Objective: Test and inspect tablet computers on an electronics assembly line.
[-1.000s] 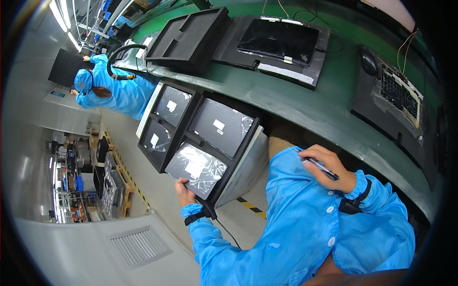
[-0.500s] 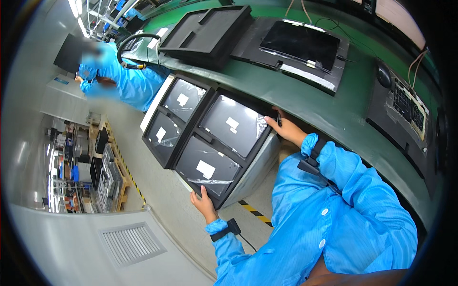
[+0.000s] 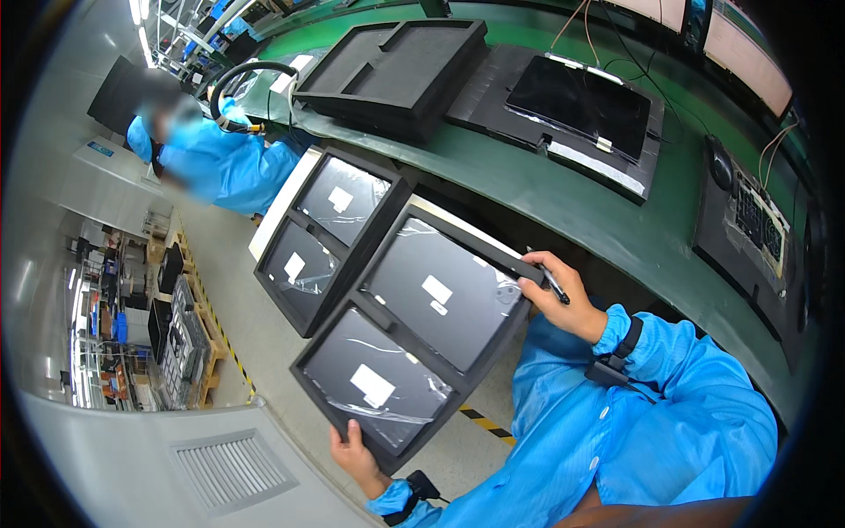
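A black foam tray is tilted in front of me, gripped at two opposite sides. It carries two dark flat panels, one larger panel and one smaller panel, in clear film with white labels. My left hand grips the tray's near-left corner, thumb on top. At the far-right corner, my right hand is closed on the rim, and a dark pen sticks out among its fingers. Fingers under the tray are hidden. Just beyond lies a second foam tray with similar wrapped panels.
The green workbench runs along the right, bearing stacked foam trays, a black screen on a foam base, and a mouse. A person in blue is far left. A vented grey panel stands near left.
The held tray has come up and toward me, away from the second tray. Both my hands moved nearer with it, and a pale edge shows beneath its far side.
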The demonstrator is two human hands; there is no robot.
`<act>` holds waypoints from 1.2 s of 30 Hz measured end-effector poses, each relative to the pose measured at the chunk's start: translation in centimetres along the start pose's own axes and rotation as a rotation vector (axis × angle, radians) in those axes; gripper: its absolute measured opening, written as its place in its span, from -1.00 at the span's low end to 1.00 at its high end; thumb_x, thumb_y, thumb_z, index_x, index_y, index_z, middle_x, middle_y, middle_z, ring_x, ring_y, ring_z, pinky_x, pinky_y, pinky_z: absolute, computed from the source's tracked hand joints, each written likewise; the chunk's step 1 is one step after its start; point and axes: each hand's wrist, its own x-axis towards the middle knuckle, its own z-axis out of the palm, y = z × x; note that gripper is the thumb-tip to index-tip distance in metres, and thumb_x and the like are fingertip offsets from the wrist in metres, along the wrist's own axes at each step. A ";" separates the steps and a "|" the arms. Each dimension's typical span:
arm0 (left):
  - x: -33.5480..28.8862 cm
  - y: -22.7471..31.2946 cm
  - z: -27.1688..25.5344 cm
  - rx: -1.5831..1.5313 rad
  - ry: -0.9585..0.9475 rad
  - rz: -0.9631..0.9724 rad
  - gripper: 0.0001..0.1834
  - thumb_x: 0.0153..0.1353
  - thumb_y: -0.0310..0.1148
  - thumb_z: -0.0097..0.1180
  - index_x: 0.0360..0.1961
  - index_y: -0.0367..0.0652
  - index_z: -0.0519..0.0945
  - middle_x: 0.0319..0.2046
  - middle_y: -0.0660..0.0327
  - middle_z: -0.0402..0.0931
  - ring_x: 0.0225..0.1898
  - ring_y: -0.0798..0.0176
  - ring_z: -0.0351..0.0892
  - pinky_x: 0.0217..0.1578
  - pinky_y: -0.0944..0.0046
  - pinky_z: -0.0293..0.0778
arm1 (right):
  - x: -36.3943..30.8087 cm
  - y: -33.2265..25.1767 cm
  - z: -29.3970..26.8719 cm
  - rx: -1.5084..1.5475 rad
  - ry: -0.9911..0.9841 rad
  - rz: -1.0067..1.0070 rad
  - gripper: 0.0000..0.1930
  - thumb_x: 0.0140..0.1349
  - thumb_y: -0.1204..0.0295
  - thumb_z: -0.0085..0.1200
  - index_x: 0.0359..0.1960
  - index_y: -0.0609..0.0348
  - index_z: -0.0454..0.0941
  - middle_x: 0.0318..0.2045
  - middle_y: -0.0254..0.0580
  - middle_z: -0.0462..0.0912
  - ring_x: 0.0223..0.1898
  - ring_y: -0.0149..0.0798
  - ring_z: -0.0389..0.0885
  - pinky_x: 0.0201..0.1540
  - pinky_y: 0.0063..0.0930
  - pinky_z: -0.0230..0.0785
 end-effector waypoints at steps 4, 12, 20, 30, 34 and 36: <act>9.1 2.0 -0.9 0.064 -0.006 0.177 -0.55 0.54 -0.40 0.30 0.33 -0.44 0.61 0.13 0.10 0.73 0.09 0.23 0.66 0.22 0.24 0.53 | 6.5 -1.3 4.8 0.041 0.016 -0.140 -0.58 0.51 0.24 0.33 0.23 0.23 0.59 -0.04 -0.06 0.76 0.01 -0.26 0.72 0.12 -0.32 0.55; 34.6 -0.7 3.2 -0.068 -0.124 0.081 -0.44 0.51 -0.29 0.38 0.35 -0.47 0.56 0.20 0.05 0.69 0.13 0.19 0.66 0.21 0.20 0.56 | 23.4 -2.5 14.2 -0.066 -0.072 -0.327 -0.44 0.51 0.21 0.29 0.39 0.27 0.46 0.27 0.23 0.66 0.31 0.20 0.65 0.37 -0.07 0.49; 33.3 -3.3 5.8 0.126 0.166 0.137 -0.14 0.48 -0.09 0.34 0.52 -0.58 0.37 0.43 -0.28 0.52 0.41 -0.17 0.55 0.43 -0.01 0.46 | 9.2 -3.8 4.7 -0.157 -0.499 -0.343 -0.50 0.55 0.19 0.23 0.38 0.18 0.51 0.19 0.16 0.68 0.18 0.23 0.70 0.24 0.01 0.59; 26.7 -4.2 16.3 0.446 0.286 0.706 -0.26 0.50 -0.01 0.31 0.45 -0.42 0.53 0.36 -0.24 0.56 0.30 -0.26 0.58 0.40 -0.06 0.44 | -5.2 -9.7 -15.4 -0.400 -0.233 -0.270 -0.55 0.54 0.17 0.27 0.31 0.15 0.58 0.16 0.12 0.70 0.15 0.24 0.71 0.17 0.03 0.61; 17.0 0.2 27.8 0.276 -0.134 1.016 -0.24 0.48 0.03 0.33 0.45 -0.36 0.53 0.40 -0.24 0.51 0.37 -0.28 0.51 0.43 -0.15 0.39 | -10.3 -12.3 -25.0 -0.846 0.224 -0.285 -0.63 0.54 0.20 0.24 0.22 0.11 0.59 0.03 0.05 0.69 0.05 0.20 0.72 0.10 0.04 0.62; 14.1 3.4 31.7 0.221 -0.257 1.116 -0.23 0.47 0.06 0.35 0.46 -0.32 0.53 0.44 -0.23 0.47 0.42 -0.30 0.46 0.45 -0.21 0.36 | -14.9 -13.7 -29.9 -1.263 0.467 -0.334 -0.72 0.49 0.27 0.24 0.12 0.08 0.58 -0.15 -0.07 0.60 -0.12 0.09 0.69 -0.12 -0.03 0.60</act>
